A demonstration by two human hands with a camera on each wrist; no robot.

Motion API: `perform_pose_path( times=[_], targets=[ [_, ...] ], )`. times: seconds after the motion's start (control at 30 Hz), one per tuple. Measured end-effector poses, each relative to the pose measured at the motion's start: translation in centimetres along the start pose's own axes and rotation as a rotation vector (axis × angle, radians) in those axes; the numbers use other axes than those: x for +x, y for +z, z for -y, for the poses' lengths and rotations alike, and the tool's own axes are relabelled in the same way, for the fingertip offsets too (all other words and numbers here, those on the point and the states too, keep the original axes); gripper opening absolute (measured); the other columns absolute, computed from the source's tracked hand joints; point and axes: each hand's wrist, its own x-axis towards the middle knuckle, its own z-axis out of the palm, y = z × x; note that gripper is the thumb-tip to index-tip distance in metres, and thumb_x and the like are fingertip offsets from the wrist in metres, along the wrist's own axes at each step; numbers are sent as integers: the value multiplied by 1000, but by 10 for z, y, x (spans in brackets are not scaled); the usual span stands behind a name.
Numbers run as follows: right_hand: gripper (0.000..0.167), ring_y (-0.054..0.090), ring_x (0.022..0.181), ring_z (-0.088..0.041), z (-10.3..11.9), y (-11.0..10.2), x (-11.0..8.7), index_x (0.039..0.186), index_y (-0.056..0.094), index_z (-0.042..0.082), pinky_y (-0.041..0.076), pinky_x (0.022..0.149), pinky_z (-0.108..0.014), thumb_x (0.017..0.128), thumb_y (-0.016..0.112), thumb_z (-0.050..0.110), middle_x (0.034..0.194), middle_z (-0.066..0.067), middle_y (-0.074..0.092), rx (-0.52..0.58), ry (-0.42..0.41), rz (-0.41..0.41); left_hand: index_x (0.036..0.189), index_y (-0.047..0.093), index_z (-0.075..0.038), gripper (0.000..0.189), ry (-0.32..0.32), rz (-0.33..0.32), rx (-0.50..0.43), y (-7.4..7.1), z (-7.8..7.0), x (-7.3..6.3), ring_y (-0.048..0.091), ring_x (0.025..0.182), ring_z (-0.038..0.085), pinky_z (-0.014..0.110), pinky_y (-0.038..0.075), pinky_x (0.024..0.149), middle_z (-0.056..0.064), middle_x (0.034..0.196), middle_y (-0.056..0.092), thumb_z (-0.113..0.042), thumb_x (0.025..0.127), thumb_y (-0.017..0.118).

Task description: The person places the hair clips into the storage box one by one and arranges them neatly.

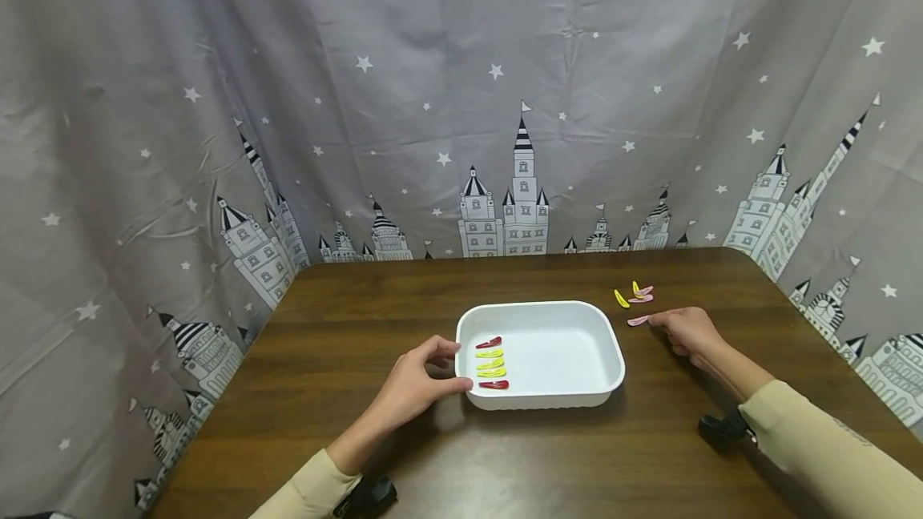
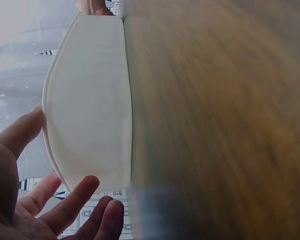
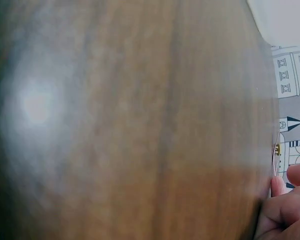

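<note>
A white plastic tray (image 1: 562, 355) stands on the table with several snap hair clips along its left side. Inside it, yellow clips (image 1: 490, 363) lie between a red clip (image 1: 489, 342) at the back and another red one (image 1: 493, 384) in front. My left hand (image 1: 414, 383) holds the tray's left end, thumb on the near corner, fingers farther back along the outer wall (image 2: 90, 100). To the right of the tray, my right hand (image 1: 685, 332) has its fingertips on the right end of a pink hair clip (image 1: 638, 320), its other fingers curled under.
Behind that pink clip lie a yellow clip (image 1: 622, 299), another yellow clip (image 1: 636, 289) and more pink clips (image 1: 641, 299). The brown wooden table (image 1: 346, 311) ends at a grey castle-print curtain (image 1: 404, 142). Black straps (image 1: 723, 428) circle both wrists.
</note>
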Motion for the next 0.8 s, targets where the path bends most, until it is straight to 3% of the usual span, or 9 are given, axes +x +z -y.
perform_pose_path(
  times=[0.1,0.27,0.4,0.8],
  targets=[
    [33,33,46,-7,0,1,0,63,55,17,32,46,-24,95,64,19,52,10,34,-18,0,-18,115,69,-17,52,-2,2,-7,0,1,0,68,100,19,42,51,88,-3,111,73,-37,72,91],
    [18,33,46,-7,0,2,2,86,70,5,32,45,-25,95,64,20,52,9,34,-42,-36,-27,117,69,-15,54,-7,9,-20,0,1,0,68,101,20,44,51,89,-1,112,73,-37,73,91],
    [23,33,45,-7,2,4,5,99,73,0,33,44,-24,94,66,21,52,10,34,-51,-63,-22,116,69,-14,54,-7,11,-21,0,0,-1,67,100,19,44,50,89,0,112,73,-37,72,91],
    [29,33,47,-7,5,7,13,113,73,0,31,45,-24,93,67,21,54,10,35,-94,-54,32,116,69,-16,52,-14,17,-25,-1,-2,-1,66,100,18,46,50,89,-2,112,73,-37,73,90]
  ],
)
